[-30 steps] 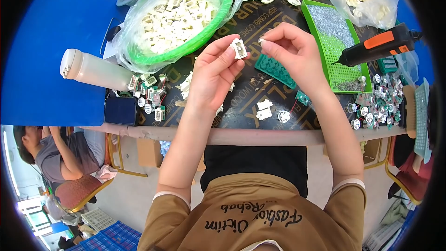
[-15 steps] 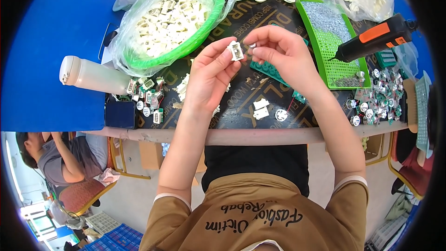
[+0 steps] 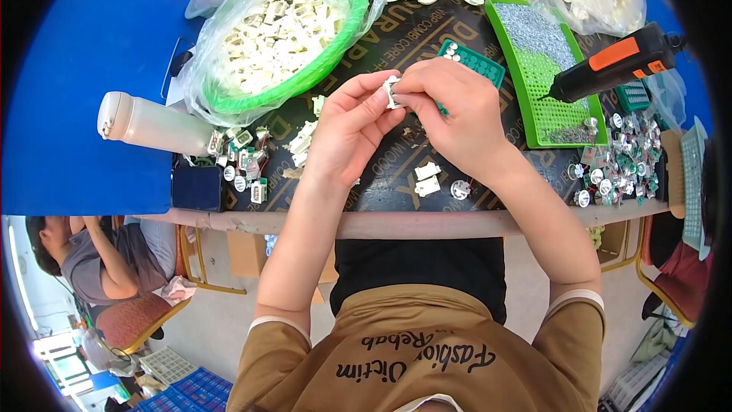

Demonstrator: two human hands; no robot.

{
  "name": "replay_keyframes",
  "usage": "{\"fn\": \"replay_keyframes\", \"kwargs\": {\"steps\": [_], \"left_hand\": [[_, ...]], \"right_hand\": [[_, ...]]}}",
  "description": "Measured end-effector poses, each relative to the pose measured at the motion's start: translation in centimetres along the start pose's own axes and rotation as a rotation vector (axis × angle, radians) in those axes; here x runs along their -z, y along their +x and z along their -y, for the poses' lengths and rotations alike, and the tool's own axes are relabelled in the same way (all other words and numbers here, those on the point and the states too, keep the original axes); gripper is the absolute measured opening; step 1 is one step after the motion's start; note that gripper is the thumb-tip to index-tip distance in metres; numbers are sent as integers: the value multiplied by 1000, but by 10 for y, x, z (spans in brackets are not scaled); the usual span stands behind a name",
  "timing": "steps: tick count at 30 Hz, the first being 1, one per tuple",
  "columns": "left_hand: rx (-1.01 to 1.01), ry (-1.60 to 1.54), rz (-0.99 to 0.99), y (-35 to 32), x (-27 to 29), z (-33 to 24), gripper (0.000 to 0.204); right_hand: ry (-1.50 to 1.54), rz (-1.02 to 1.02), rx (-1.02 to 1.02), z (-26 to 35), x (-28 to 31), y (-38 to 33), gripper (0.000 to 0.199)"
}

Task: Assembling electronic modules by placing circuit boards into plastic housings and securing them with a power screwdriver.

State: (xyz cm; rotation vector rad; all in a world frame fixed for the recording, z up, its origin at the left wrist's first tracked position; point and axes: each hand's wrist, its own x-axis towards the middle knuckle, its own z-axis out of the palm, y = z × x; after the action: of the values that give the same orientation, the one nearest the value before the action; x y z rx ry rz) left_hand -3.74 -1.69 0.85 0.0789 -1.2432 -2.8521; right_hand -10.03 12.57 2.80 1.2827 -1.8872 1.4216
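"Head view: holding how many?"
"Pinching one white housing (image 3: 392,94) with left hand (image 3: 347,118), over table (image 3: 396,175), inside near edge; touching with right hand (image 3: 465,111), hiding any grasp."
"Pointing?"
"Running lengthwise toward far edge."

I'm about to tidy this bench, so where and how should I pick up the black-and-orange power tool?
I'd grip the power tool around its thick body at the orange band, coming from above. That side looks unobstructed and the body straight enough to wrap fingers around. The thin tip points left over the green tray, so avoid that end.
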Motion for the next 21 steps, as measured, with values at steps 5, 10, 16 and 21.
{"fn": "replay_keyframes", "kwargs": {"steps": [5, 10, 16, 21], "left_hand": [[3, -10, 32, 0, -2, -1, 20], [15, -7, 19, -1, 0, 0, 20], [-48, -99, -60, 2, 9, 2, 23], [-131, -140, -11, 4, 8, -1, 25]], "right_hand": [[-26, -32, -25, 2, 2, 4, 12], [-146, 99, 71, -1, 2, -1, 14], [-44, 126, 23, 4, -4, -3, 20], [164, 116, -174, -13, 2, 1, 24]]}}
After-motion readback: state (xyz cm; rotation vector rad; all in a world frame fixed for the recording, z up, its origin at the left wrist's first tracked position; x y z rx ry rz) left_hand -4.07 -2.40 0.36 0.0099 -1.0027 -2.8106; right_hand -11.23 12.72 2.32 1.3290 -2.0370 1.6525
